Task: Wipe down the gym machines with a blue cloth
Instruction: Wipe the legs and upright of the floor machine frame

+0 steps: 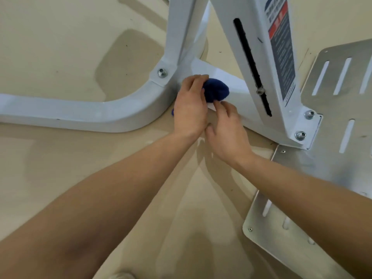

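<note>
Seen from above: a pale beige, smooth floor (60,47) marked with small dark specks and soft shadows; on it, the white-painted steel base frame of a gym machine (80,111), its flat tube curving from the left edge toward a joint fixed by a hex bolt (162,72); rising from that joint, a white slanted post (181,31); to the right, a wider white upright (259,57) with a long black slot (251,65) and a red, blue and grey warning label (281,49), bolted at its foot; beside it, touching the foot, a bare grey metal plate with long slots (332,109) lying flat on the floor. Between post and upright, against the low white crossbar, a bunched dark blue cloth (216,90); left hand (191,105) closed around the cloth's left side, fingers curled over it; right hand (227,129) just beside, fingertips at the cloth's lower edge, loosely bent, whether pinching the fabric cannot be told; both forearms bare.
</note>
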`<action>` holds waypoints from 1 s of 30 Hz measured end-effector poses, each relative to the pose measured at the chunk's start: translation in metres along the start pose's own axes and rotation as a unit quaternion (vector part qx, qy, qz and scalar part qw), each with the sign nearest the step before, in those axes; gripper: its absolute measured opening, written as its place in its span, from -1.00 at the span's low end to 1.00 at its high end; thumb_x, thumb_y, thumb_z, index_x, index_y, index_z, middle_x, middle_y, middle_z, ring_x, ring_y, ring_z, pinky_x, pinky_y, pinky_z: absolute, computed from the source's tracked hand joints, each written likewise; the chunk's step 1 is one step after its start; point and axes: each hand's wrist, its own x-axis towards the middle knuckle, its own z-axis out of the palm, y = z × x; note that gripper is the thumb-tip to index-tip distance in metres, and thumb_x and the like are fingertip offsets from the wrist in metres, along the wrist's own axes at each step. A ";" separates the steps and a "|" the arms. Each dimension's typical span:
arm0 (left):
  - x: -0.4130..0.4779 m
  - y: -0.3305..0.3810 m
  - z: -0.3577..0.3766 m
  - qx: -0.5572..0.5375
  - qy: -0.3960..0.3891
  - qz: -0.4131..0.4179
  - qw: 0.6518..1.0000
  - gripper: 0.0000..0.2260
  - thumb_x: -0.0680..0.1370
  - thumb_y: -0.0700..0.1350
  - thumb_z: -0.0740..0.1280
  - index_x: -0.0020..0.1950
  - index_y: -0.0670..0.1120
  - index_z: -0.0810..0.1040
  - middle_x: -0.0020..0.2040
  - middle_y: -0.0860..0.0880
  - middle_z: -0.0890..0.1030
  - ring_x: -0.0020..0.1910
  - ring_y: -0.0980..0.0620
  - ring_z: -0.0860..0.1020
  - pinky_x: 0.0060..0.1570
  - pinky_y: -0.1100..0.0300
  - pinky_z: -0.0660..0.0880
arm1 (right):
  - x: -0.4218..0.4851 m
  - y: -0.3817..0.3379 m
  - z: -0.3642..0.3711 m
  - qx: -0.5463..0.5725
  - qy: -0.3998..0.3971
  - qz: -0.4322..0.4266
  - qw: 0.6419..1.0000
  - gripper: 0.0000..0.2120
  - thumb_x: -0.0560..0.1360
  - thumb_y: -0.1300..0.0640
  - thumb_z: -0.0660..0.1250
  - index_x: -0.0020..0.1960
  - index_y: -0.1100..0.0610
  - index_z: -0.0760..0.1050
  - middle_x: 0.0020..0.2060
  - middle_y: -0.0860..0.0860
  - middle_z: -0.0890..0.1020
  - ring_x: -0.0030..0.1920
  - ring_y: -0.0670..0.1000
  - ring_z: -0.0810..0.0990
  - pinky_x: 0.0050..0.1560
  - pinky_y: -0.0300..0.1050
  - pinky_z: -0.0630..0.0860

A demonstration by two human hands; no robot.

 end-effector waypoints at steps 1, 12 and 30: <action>0.006 -0.008 0.007 0.043 -0.023 0.026 0.998 -0.65 0.62 -0.22 0.16 0.40 -0.11 0.47 0.38 -0.03 0.47 0.33 0.07 0.43 0.23 0.44 0.24 | 0.002 -0.003 0.001 0.024 0.003 0.020 1.000 -0.43 0.53 0.16 0.25 0.52 0.09 0.24 0.45 0.13 0.31 0.37 0.16 0.39 0.28 0.07 0.46; 0.007 -0.050 0.032 0.206 -0.198 0.391 0.875 -0.57 0.60 -0.18 0.23 0.47 -0.25 0.38 0.47 -0.20 0.40 0.43 -0.20 0.39 0.41 -0.04 0.32 | -0.042 0.054 0.004 -0.009 0.001 0.027 1.000 -0.66 0.51 0.19 0.25 0.29 0.07 0.43 0.20 -0.02 0.41 0.07 0.03 0.51 0.01 0.00 0.52; -0.008 -0.001 0.067 0.172 -0.206 0.353 0.896 -0.62 0.59 -0.17 0.13 0.39 -0.10 0.50 0.36 -0.01 0.52 0.31 -0.04 0.48 0.16 0.09 0.43 | -0.059 0.072 -0.006 -0.022 -0.043 0.041 0.998 -0.80 0.57 0.17 0.22 0.16 0.10 0.52 0.11 -0.03 0.46 0.04 0.02 0.57 -0.03 -0.11 0.45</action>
